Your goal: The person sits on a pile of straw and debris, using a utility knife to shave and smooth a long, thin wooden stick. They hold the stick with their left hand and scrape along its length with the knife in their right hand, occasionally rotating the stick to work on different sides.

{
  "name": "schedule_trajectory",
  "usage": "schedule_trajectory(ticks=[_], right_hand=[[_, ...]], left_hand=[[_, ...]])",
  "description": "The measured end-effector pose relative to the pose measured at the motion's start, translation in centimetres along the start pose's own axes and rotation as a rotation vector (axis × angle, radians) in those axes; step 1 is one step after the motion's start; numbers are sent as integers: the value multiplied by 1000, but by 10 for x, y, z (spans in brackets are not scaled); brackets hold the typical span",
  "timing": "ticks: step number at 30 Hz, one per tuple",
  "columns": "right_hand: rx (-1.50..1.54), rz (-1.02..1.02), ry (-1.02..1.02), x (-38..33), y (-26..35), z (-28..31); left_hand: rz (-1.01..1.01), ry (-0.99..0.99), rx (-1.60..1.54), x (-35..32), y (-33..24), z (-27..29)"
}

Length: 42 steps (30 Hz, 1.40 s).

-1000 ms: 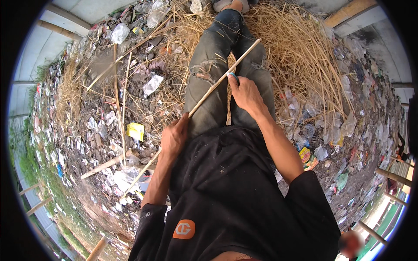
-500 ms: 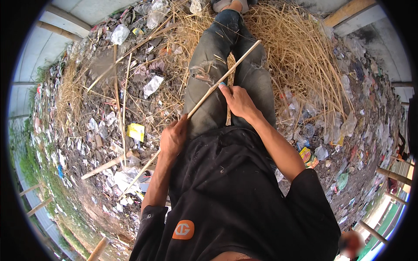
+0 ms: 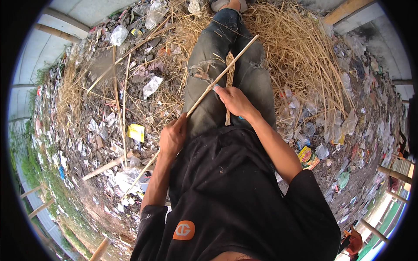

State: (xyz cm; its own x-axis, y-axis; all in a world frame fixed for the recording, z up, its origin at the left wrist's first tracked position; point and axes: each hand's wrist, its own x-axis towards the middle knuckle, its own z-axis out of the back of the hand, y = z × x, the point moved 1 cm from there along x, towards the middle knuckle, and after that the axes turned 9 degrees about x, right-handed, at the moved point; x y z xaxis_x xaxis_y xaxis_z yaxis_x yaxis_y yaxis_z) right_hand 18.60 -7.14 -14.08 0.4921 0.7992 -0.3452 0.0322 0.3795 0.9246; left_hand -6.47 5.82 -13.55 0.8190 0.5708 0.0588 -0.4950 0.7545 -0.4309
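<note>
A long thin bamboo stick (image 3: 235,61) lies slantwise across my lap, its far end near the right knee and its near end passing under my left forearm. My left hand (image 3: 173,135) is closed around it by the left thigh. Higher up the stick, at a node, my right hand (image 3: 237,103) rests with curled fingers and its thumb against the stick. A small blue bit (image 3: 241,117) peeks out under the right palm; whatever it belongs to is hidden. Another flat strip of bamboo (image 3: 228,115) stretches between my legs.
Straw and thin shavings (image 3: 300,56) are heaped beside my right leg. Several sticks (image 3: 117,95) lie to the left, with a short thicker piece (image 3: 104,168) nearer. Plastic scraps and a yellow packet (image 3: 136,132) litter the ground. A grey wall (image 3: 370,48) stands beyond.
My right hand has slid down the stick toward my left hand, its thumb now at the node. The stick has shifted slightly up and left at its far end. My left hand stays nearly still.
</note>
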Motion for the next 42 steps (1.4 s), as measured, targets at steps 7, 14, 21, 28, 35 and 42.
schedule_trajectory(ticks=[7,14,21,28,35,42], right_hand=[[-38,300,-298,-8,23,10],[-454,239,-199,8,41,15],[-100,356,208,16,38,6],[248,298,-198,-15,43,37],[538,34,-812,-44,38,149],[-360,155,-409,-6,14,91]], left_hand=[[-23,24,118,0,0,0],[16,49,151,-2,-6,6],[68,92,38,1,-1,0],[56,86,16,1,-7,15],[44,58,-94,3,-15,19],[61,81,-170,6,-15,25]])
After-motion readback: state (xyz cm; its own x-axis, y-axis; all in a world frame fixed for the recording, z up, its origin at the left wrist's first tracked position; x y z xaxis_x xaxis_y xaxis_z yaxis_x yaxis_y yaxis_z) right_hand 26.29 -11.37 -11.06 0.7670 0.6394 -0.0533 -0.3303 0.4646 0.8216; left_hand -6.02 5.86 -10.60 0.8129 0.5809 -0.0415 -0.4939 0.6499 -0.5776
